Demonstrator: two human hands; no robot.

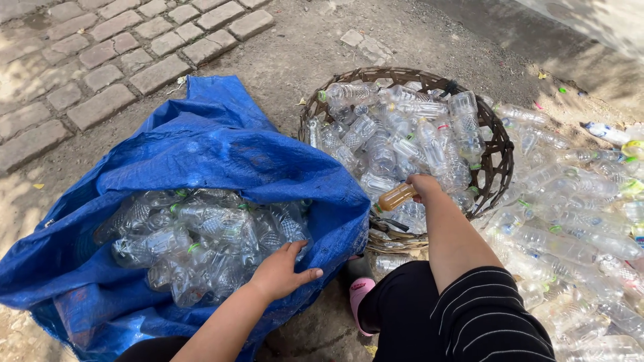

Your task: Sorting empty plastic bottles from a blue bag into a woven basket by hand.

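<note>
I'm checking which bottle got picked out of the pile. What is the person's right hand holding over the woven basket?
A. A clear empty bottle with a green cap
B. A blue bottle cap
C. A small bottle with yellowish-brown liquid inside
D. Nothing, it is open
C: the right hand grips a small bottle with yellowish-brown liquid over the woven basket of clear bottles.

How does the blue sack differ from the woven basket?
The blue plastic sack is soft, crumpled and lies slumped open on the ground; the round brown woven basket is stiff and holds its shape. The left hand rests at the sack's mouth, while the right hand holds a small bottle of amber liquid over the basket. Both hold clear empty plastic bottles.
</note>
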